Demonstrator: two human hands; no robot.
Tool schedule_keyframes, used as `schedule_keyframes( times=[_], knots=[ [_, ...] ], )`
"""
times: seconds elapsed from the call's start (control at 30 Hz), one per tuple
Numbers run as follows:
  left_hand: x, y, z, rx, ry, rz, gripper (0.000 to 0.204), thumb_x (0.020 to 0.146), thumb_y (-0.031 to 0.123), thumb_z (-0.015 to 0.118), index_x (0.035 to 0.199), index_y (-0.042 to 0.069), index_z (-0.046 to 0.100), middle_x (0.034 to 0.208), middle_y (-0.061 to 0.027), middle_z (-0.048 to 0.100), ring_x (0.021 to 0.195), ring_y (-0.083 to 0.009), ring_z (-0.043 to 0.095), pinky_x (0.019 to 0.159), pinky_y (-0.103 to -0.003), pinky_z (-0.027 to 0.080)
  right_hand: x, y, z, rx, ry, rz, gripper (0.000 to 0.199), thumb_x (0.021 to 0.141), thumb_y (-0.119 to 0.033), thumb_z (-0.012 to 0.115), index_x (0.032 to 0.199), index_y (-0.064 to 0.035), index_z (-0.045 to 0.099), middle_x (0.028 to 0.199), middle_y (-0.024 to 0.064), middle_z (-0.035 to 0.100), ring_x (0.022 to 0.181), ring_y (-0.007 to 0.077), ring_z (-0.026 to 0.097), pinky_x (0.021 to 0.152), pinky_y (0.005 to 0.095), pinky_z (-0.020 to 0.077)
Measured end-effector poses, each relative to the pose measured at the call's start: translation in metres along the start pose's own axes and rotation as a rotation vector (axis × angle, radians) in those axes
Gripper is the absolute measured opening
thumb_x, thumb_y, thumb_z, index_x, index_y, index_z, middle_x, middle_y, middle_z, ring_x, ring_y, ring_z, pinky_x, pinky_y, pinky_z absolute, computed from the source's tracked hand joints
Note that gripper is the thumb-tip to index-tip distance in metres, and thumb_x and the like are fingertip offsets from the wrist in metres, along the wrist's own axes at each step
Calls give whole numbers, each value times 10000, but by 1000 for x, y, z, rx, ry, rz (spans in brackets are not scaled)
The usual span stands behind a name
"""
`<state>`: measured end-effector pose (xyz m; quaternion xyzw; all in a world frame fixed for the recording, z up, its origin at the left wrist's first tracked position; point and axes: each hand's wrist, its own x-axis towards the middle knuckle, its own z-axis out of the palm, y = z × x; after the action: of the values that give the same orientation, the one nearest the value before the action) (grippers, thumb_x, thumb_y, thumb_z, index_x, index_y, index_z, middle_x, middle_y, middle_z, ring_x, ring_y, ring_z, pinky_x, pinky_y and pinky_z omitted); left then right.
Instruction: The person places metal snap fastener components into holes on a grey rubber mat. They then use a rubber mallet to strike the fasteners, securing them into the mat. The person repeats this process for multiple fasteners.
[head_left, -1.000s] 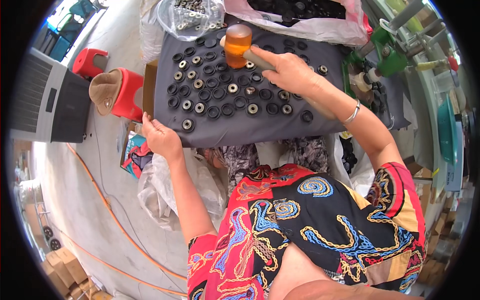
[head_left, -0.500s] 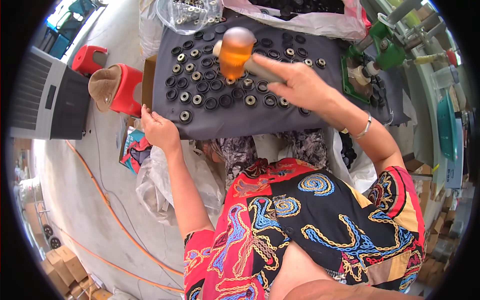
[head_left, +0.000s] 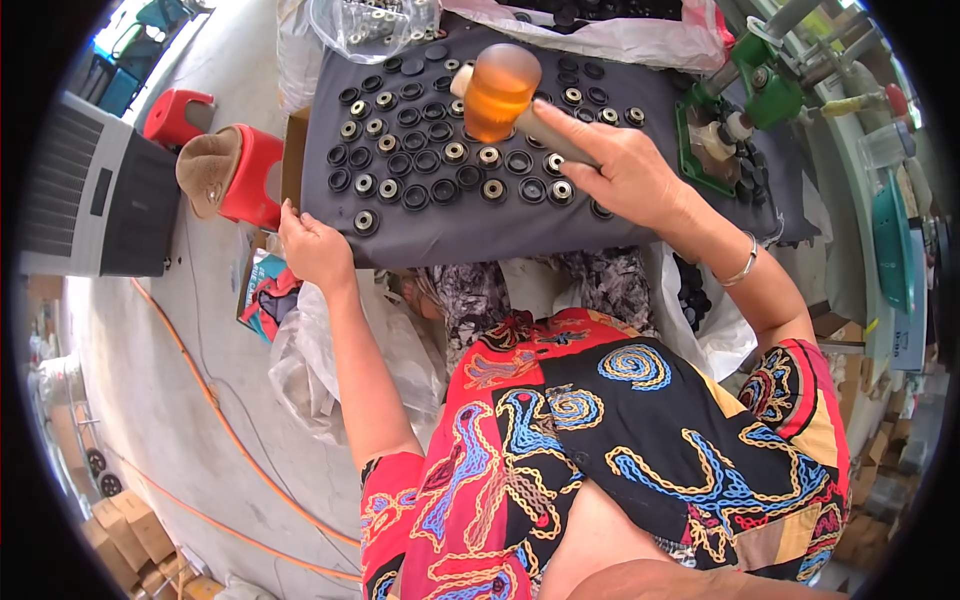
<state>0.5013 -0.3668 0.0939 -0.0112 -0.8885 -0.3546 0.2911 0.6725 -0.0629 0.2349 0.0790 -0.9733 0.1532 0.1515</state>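
Observation:
My right hand (head_left: 640, 175) is closed round the handle of a mallet (head_left: 503, 90) with a translucent orange head. The head hangs over the middle of a table covered in dark grey cloth (head_left: 440, 235). Spread over the cloth are many black rings (head_left: 414, 196), some with a shiny metal bearing (head_left: 493, 190) seated in them. The mallet head hides a few of these parts. At the table's near left corner, my left hand (head_left: 318, 245) has its fingers closed on the edge of a cardboard panel (head_left: 294, 160).
A green press (head_left: 715, 140) stands at the table's right end. At the back are a clear bag of metal parts (head_left: 375, 30) and a white bag lining (head_left: 600, 38) with black parts. Left of the table are red stools (head_left: 250, 185), one with a brown hat (head_left: 208, 170), and a grey air cooler (head_left: 100, 190).
The mallet and my right hand have moved a little to the right, the head slightly higher. My left hand keeps its hold at the corner. The whole view has shifted slightly.

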Motion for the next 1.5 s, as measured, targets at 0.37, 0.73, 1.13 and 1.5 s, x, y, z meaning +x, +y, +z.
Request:
schedule_keyframes(
  times=[0.37,0.73,1.13,1.5],
  knots=[
    [-1,-1,5,26,5,8,321,906,79,471,1208,15,558,1137,-172,624,1006,-341,613,840,-416,480,-14,-3,1,42,7,-17,685,811,-156,620,1439,-187,347,818,167,629,735,373,626,710,443,507],
    [-2,-2,7,-1,45,0,316,893,79,483,1189,14,568,1119,-168,632,1005,-338,614,836,-415,481,-17,-18,7,76,-80,-32,688,804,-147,635,1436,-189,365,771,173,621,733,356,634,664,431,511],
    [-1,-3,7,18,20,-20,339,867,48,483,1196,16,557,1130,-167,619,1014,-342,606,848,-420,481,50,-65,52,-18,-178,-132,689,800,-128,648,1434,-183,381,754,154,583,681,337,612,641,423,500],
    [-2,-1,7,-9,56,-16,351,843,41,499,1188,18,563,1086,-165,626,969,-346,613,803,-429,490,72,-68,43,36,-225,-95,658,803,-117,635,1415,-155,396,1019,189,655,890,363,638,751,430,514]
  ],
)
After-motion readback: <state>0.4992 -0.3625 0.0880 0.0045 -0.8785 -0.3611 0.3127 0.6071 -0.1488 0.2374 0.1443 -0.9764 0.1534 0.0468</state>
